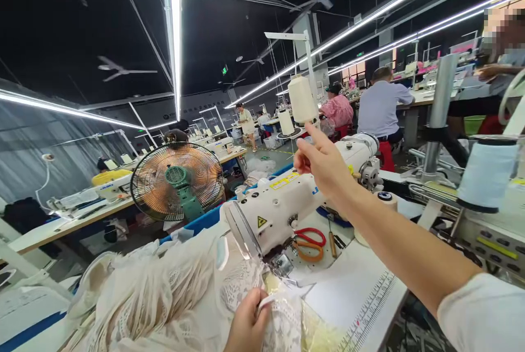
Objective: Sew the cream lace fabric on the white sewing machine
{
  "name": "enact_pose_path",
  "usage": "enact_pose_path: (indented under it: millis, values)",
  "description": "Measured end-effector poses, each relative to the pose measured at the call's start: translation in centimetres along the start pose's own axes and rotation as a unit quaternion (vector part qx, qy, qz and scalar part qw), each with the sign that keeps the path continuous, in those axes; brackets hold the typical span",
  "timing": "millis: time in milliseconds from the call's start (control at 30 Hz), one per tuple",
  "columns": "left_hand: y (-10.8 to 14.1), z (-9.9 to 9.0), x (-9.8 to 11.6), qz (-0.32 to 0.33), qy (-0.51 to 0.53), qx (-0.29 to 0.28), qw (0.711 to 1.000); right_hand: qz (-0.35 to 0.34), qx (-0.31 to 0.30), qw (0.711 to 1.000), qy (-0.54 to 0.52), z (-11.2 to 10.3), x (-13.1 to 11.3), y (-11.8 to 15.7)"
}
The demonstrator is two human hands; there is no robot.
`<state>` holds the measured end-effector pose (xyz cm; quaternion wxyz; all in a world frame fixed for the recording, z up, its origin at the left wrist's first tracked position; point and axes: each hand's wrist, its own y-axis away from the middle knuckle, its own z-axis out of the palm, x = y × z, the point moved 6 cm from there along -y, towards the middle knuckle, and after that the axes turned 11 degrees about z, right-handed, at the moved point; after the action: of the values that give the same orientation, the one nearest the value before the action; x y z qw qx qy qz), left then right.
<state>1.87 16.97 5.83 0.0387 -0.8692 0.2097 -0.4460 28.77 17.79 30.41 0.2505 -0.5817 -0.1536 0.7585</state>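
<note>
White lace (287, 316): grasped in our left hand (249, 322). Cream thread cone (302, 99): near our right hand (324, 163), fingers part-curled, grip unclear to us.

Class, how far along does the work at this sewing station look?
Done: lace is already placed at the sewing machine; no finished seam is clear.
In hand: the left hand holds the lace; the right hand is raised near a large thread cone.
Left: this piece probably needs more work; whether the heaped fabric is sewn or waiting, I cannot tell.
</note>
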Motion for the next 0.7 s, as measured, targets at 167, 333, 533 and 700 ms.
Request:
enact_pose_path:
  millis: [167,333,533,700]
  values:
    - [0.1,-0.2,1.3,-0.006,0.007,-0.022,1.0,-0.01,-0.087,0.995,0.047,0.2,0.3,3.9]
    - [0.4,-0.2,1.5,0.033,0.036,0.03,0.998,0.118,-0.198,0.96,0.161,-1.0,5.3,11.1]
    - [0.5,0.0,1.1,0.045,0.025,0.021,0.998,0.323,-0.23,0.885,0.245,-2.9,13.7,18.9]
    - [0.1,-0.2,1.5,0.017,-0.019,-0.043,0.999,0.302,-0.296,0.859,0.289,-2.2,17.7,21.7]
